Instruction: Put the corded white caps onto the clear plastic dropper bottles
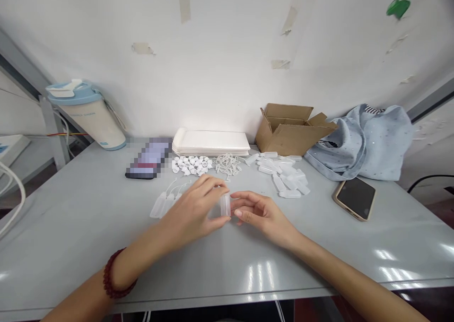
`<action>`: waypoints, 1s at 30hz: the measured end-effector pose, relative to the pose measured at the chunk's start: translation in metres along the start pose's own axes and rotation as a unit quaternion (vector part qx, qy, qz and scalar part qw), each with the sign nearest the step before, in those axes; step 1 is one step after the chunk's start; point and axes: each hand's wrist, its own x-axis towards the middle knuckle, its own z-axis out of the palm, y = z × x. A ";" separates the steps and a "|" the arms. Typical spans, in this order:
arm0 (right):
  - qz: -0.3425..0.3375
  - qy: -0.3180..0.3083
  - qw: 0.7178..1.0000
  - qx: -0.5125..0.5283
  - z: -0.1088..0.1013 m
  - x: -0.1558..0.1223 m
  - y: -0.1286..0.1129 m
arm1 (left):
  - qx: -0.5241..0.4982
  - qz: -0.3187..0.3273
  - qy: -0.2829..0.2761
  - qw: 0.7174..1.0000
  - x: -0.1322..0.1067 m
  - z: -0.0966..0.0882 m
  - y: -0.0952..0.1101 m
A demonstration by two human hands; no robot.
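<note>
Between thumb and fingers, my left hand [202,204] holds a small translucent plastic bottle [225,204] upright over the table. My right hand [260,214] is just to its right, fingers curved and apart, with nothing seen in them; whether a fingertip touches the bottle I cannot tell. Partly hidden behind my left hand lie several bottles with white cords [162,204]. Beyond my hands are a pile of white caps [191,164] and a tangle of white cords [228,165]. Several loose translucent bottles [285,173] lie to the right.
A stack of white padded envelopes [213,143] and an opened cardboard box [287,135] stand by the wall. At left are a tumbler [90,118] and a blurred-out phone [151,157]. A blue cloth bag [372,142] and another phone [355,198] lie right on the grey table [198,274].
</note>
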 end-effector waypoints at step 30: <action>0.012 0.041 0.999 -0.028 -0.003 0.001 -0.009 | 0.042 -0.097 -0.178 0.978 -0.015 -0.020 -0.024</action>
